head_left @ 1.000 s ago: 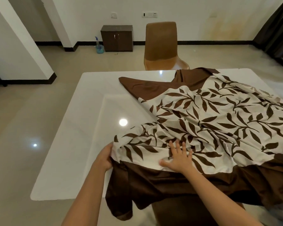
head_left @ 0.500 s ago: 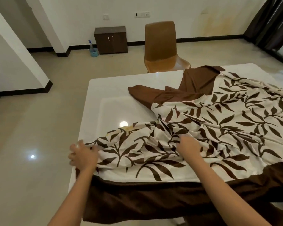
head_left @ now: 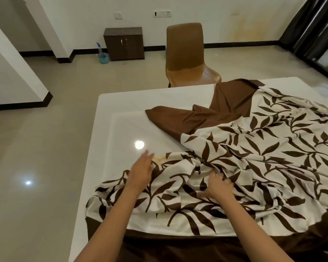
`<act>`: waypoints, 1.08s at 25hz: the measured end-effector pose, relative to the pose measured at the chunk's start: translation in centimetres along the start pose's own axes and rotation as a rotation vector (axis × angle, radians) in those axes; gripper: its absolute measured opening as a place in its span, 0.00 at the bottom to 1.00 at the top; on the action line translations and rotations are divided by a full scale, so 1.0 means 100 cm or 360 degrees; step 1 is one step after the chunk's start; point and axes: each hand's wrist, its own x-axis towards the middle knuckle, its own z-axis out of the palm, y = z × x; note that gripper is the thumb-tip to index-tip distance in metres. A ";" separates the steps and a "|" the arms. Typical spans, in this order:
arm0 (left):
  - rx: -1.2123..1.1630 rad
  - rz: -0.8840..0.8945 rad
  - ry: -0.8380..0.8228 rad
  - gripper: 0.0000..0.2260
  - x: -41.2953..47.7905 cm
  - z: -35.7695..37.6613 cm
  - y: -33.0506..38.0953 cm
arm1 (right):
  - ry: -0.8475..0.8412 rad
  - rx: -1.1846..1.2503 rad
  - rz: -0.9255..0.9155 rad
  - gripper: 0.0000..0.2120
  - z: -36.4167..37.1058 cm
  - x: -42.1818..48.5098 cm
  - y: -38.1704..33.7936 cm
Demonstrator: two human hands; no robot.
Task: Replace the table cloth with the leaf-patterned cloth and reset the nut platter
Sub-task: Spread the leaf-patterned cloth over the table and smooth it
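the step in hand looks like spreading the leaf-patterned cloth over the white table; the nut platter is not in view, so resetting it seems yet to come. nearest, the cloth's brown border hangs over the near edge of the table. just beyond it the left hand lies flat and open, fingers stretched toward the far left, palm on the bunched edge of the cloth, gripping nothing. to its right the right hand is curled, its fingers closed on a fold of the cloth. the cloth covers the near and right parts of the table, wrinkled, with a brown corner folded across the middle. the far left part of the table is bare and glossy, with a small orange stain just beside the left fingertips. the next move likely calls for drawing the cloth left and far to cover that bare part and smoothing the folds. beyond the table stands a brown chair, then a dark cabinet by the wall on the tiled floor, and dark curtains at far right.
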 end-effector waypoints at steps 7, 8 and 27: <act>0.0619 0.0061 -0.0644 0.33 0.037 0.043 0.009 | 0.0881 -0.0029 -0.0883 0.35 0.007 0.034 -0.053; 0.0593 -0.0112 -0.0572 0.33 0.040 0.038 -0.004 | 0.0767 -0.0036 -0.0786 0.42 0.004 0.044 -0.043; 0.0516 -0.0459 -0.0448 0.37 0.109 -0.001 -0.077 | 0.0286 0.0021 -0.0453 0.58 0.016 0.061 -0.073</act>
